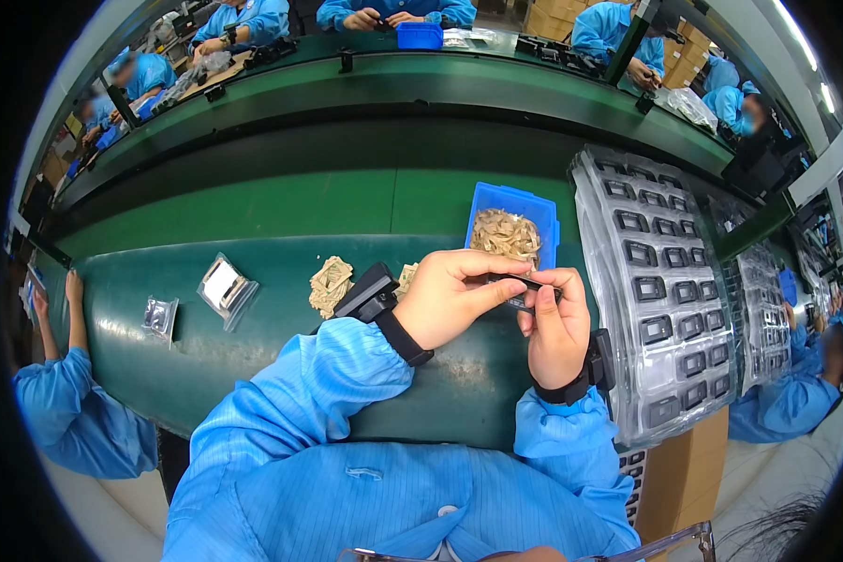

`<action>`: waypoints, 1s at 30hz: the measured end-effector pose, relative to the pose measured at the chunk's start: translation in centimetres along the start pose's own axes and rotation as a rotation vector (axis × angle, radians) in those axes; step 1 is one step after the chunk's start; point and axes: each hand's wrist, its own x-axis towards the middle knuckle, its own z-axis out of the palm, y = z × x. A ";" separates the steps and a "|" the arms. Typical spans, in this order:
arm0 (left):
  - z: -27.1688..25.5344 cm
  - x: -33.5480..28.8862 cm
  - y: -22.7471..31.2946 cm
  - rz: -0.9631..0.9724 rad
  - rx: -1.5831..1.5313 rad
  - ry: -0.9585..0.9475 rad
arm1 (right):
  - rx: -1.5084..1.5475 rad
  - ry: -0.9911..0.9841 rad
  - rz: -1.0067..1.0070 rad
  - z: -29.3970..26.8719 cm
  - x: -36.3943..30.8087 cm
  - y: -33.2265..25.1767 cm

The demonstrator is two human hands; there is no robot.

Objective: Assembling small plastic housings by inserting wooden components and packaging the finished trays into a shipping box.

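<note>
Both my hands meet over the green work surface (pixel 300 375), in front of a blue bin (pixel 549 245). My left hand (pixel 451 298) is closed, its thumb and fingers pinching a small black plastic part (pixel 520 302). On the same part, from the other side, are the curled fingers and thumb of my right hand (pixel 560 328). Fingers cover much of the part, so its full shape is hidden. Small flat beige pieces (pixel 506 234) fill the bin. Left of my hands lies a pile of similar beige pieces (pixel 331 287), and a smaller pile (pixel 406 278) shows behind my left hand.
At right, a stacked clear plastic tray (pixel 595 272) holds rows of black frame-like parts, with a cardboard box (pixel 688 468) below it. Two clear bags (pixel 227 290) (pixel 160 317) lie to the left. Co-workers in blue sit across the raised line and at both sides.
</note>
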 end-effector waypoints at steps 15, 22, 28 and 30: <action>0.0 -0.5 -0.2 0.116 0.136 0.032 | -0.021 0.011 -0.044 0.2 -0.3 -0.1; 0.7 -0.5 0.3 0.108 0.326 0.077 | 0.107 0.157 0.111 0.0 0.0 -0.4; -0.5 -0.1 0.3 0.369 0.691 0.127 | 0.224 0.097 0.200 0.8 -0.5 -0.3; -0.4 -0.1 1.1 0.393 0.786 0.115 | 0.181 0.065 0.224 1.2 -0.6 -0.3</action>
